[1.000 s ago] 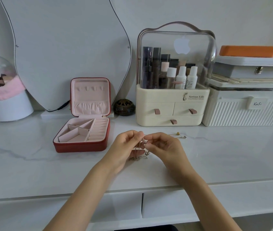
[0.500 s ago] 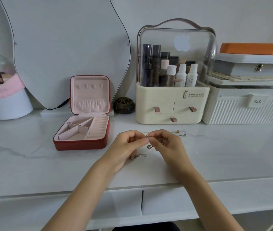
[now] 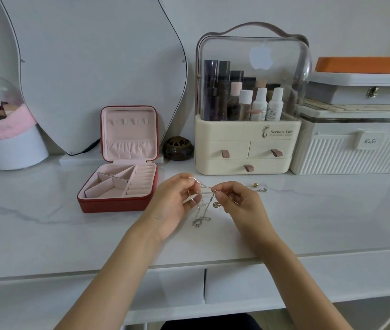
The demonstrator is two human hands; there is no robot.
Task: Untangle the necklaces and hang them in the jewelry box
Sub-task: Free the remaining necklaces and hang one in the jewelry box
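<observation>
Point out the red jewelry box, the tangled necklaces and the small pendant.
red jewelry box (image 3: 115, 204): head view, front wall of the base.
tangled necklaces (image 3: 200, 221): head view, chain heap resting on the table.
small pendant (image 3: 216, 205): head view, the charm hanging between the hands.

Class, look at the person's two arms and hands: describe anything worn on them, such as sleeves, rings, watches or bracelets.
Both forearms are bare to the frame's lower edge; no sleeves show. The left hand and right hand show no watch, bracelet or gloves. Rings are too small to judge.
</observation>
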